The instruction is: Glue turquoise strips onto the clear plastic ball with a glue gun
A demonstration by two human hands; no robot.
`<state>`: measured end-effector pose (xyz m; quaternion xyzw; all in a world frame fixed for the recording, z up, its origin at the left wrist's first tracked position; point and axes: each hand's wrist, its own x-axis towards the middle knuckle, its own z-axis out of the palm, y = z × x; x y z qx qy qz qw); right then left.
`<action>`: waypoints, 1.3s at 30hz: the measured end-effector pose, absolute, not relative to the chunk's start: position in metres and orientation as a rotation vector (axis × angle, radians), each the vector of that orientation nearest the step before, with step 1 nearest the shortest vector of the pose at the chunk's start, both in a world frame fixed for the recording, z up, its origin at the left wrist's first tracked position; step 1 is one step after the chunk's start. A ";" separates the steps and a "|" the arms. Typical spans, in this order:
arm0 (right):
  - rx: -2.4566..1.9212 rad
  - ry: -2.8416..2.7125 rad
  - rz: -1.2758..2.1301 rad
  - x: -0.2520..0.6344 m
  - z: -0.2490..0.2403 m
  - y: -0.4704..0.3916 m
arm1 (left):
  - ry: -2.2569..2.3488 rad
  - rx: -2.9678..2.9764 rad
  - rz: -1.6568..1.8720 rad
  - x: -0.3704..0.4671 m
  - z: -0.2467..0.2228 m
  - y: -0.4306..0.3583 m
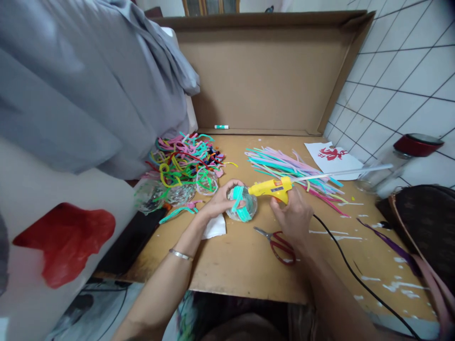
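Note:
My left hand (227, 198) is closed around a clear, rounded plastic piece (251, 204) with turquoise pipe cleaners (242, 214) across it. In my right hand (294, 214) is a yellow hot glue gun (272, 188), its nozzle pointing left at the turquoise strips. A long clear glue stick (341, 173) sticks out of the gun's back end. Whether the nozzle touches the strips I cannot tell. Just below the gun lie red-handled scissors (279, 244). A white paper piece (215, 227) lies partly under my left wrist.
Tangled colourful pipe cleaners (185, 158) and clear pieces with green strips (206, 182) lie left. Straight pipe cleaners (284, 163) spread behind the gun. A black cord (341, 251) runs right, near a glass jar (377, 175) and brown bag (423, 222). Cardboard (259, 80) stands behind.

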<state>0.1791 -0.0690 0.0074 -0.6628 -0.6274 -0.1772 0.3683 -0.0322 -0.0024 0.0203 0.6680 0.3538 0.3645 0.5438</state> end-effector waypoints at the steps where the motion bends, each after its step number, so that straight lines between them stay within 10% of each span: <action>1: -1.708 -1.609 -0.452 0.179 0.007 -0.069 | 0.833 1.581 0.868 -0.032 0.020 -0.002; 39: -1.506 -1.622 -0.680 0.181 0.014 -0.069 | 0.808 1.684 0.840 -0.035 0.016 0.001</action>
